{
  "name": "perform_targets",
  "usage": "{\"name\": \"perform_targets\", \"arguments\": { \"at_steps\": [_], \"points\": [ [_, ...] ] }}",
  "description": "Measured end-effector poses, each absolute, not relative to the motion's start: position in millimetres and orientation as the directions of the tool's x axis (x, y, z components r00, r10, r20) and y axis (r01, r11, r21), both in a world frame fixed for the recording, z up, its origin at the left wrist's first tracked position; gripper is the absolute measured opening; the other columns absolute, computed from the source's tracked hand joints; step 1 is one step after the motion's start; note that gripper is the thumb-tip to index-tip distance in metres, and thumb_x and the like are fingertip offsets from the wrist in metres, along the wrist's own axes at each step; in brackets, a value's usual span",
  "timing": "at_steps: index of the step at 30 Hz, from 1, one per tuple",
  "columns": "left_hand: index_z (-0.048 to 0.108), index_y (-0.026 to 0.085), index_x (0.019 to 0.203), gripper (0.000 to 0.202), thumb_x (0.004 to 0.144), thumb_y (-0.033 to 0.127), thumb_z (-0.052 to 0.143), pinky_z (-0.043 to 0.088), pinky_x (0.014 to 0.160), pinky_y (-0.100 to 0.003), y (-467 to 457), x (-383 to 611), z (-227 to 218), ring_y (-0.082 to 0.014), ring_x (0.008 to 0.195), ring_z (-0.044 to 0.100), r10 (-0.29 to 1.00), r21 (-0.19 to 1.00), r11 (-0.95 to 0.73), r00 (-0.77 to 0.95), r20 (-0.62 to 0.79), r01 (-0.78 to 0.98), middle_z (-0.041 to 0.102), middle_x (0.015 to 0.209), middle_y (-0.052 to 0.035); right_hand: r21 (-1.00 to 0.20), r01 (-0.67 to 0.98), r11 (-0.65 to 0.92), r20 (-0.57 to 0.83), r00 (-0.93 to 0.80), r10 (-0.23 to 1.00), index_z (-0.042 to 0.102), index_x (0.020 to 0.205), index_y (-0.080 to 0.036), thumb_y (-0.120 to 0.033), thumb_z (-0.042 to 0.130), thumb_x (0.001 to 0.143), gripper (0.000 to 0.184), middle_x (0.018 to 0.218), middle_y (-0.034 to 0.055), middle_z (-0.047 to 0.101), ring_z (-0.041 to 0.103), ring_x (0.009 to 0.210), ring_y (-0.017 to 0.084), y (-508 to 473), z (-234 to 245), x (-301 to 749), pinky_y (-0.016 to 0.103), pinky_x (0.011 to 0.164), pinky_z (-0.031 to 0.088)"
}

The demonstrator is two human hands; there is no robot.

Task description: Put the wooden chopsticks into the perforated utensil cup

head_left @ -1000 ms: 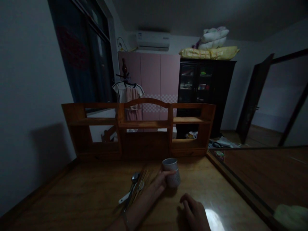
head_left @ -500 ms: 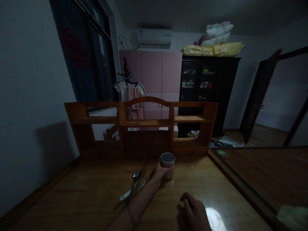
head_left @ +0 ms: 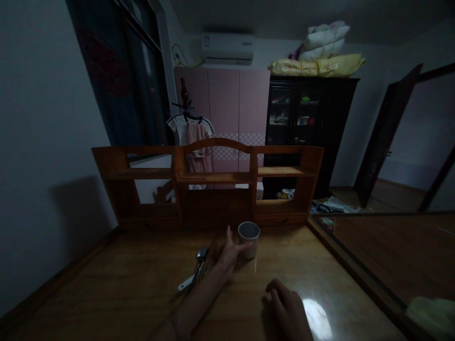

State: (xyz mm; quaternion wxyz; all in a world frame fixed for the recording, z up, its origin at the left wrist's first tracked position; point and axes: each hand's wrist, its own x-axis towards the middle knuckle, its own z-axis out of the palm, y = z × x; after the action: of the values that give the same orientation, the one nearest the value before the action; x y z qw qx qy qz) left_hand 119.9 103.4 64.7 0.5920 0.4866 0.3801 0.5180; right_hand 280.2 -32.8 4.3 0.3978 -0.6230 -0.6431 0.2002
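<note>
Left hand [head_left: 227, 256]: forearm extended from 7 o'clock, thumb and fingers spread apart, not clamped. One finger points to 12 o'clock; the thumb crosses the near side of the metal cup [head_left: 249, 237]. Contact between thumb and cup cannot be confirmed. The cup stands upright at the hand's 2 o'clock, on the wooden desk [head_left: 142, 289].

Right hand [head_left: 288, 305]: at the left hand's 4 o'clock, fingers bent inward; whether they meet cannot be told.

At the left hand's 9 o'clock, near the forearm, lie a spoon [head_left: 201, 254], chopsticks [head_left: 212, 254] and a white handle [head_left: 186, 282]. Wooden shelving [head_left: 216, 178] stands at 12 o'clock.
</note>
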Motion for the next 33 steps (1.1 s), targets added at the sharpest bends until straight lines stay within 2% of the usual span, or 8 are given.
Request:
{"name": "perform_targets", "arguments": {
  "at_steps": [2,4,7,11,16,22,26,33],
  "points": [
    [0.029,0.021,0.144,0.095,0.064,0.03,0.078,0.024,0.115,-0.038,101.1,98.6,78.9,-0.0253,0.143,0.023,0.982,0.951,-0.076,0.143,0.124,-0.301,0.02,0.157,-0.0154,-0.74,0.658,0.139,0.258,0.087,0.962,0.057,0.084,-0.022,-0.038,0.034,0.093,0.029,0.071,0.0008,0.066,0.062,0.067,0.019,-32.7,2.5,280.6,0.026,0.062,0.037],
    [0.043,0.021,0.136,0.075,0.068,0.033,0.074,0.035,0.109,-0.038,96.2,65.8,96.3,-0.0257,0.135,0.04,0.965,0.925,-0.199,0.1,0.242,-0.325,0.036,0.15,-0.0143,-0.724,0.678,0.129,0.249,0.083,0.965,0.057,0.084,-0.023,-0.04,0.033,0.094,0.031,0.072,0.0012,0.066,0.063,0.067,0.019,-32.5,0.1,281.2,0.026,0.061,0.037],
    [0.055,0.023,0.125,0.059,0.071,0.039,0.071,0.045,0.1,-0.036,82.8,3.8,111.6,-0.0232,0.122,0.054,0.95,0.949,-0.303,-0.098,0.295,-0.081,0.055,0.136,-0.01,-0.707,0.697,0.121,0.235,0.07,0.969,0.057,0.084,-0.023,-0.041,0.031,0.095,0.033,0.071,0.0011,0.067,0.063,0.066,0.019,-32.2,-1.7,280.7,0.026,0.059,0.037],
    [0.071,0.017,0.091,0.048,0.061,0.054,0.072,0.055,0.081,-0.034,54.8,-59.0,94.9,-0.0241,0.09,0.069,0.948,0.964,-0.169,-0.233,0.215,0.204,0.075,0.092,-0.0072,-0.689,0.713,0.132,0.225,0.037,0.974,0.054,0.079,-0.023,-0.043,0.03,0.095,0.035,0.065,0.0003,0.065,0.061,0.06,0.017,-32.7,2.4,276.6,0.025,0.056,0.036],
    [0.067,0.018,0.061,0.046,0.062,0.064,0.066,0.056,0.062,-0.03,16.6,-69.1,48.7,-0.0227,0.065,0.068,0.922,0.905,-0.038,-0.335,0.195,0.423,0.07,0.062,-0.0031,-0.713,0.691,0.122,0.2,0.033,0.979,0.053,0.075,-0.024,-0.048,0.03,0.094,0.038,0.058,0.0014,0.061,0.058,0.052,0.018,-34.1,12.2,271.2,0.024,0.05,0.037],
    [0.075,0.028,0.082,0.023,0.08,0.036,0.054,0.056,0.079,-0.026,1.3,-53.1,16.4,-0.0195,0.086,0.069,0.929,0.78,-0.155,-0.18,0.324,0.606,0.075,0.091,-0.0015,-0.711,0.691,0.131,0.25,0.074,0.965,0.057,0.074,-0.024,-0.052,0.028,0.093,0.044,0.059,0.0037,0.063,0.059,0.053,0.018,-32.7,13.6,269.4,0.024,0.051,0.039],
    [0.072,0.027,0.102,0.033,0.084,0.019,0.044,0.052,0.093,-0.028,3.2,-34.4,10.0,-0.0179,0.1,0.065,0.893,0.56,-0.299,0.018,0.451,0.772,0.071,0.104,-0.0033,-0.687,0.713,0.136,0.238,0.045,0.97,0.053,0.075,-0.024,-0.048,0.032,0.094,0.038,0.058,0.0016,0.061,0.057,0.052,0.017,-31.1,6.6,270.7,0.023,0.05,0.037],
    [0.066,0.029,0.113,0.044,0.086,0.007,0.039,0.046,0.103,-0.035,1.6,-10.1,24.1,-0.0201,0.119,0.057,0.966,0.24,-0.202,0.153,0.208,0.949,0.067,0.12,-0.0022,-0.681,0.718,0.145,0.224,0.016,0.974,0.053,0.079,-0.024,-0.045,0.03,0.096,0.035,0.063,0.0013,0.063,0.06,0.057,0.017,-29.5,1.8,274.5,0.024,0.054,0.038]
  ]
}}
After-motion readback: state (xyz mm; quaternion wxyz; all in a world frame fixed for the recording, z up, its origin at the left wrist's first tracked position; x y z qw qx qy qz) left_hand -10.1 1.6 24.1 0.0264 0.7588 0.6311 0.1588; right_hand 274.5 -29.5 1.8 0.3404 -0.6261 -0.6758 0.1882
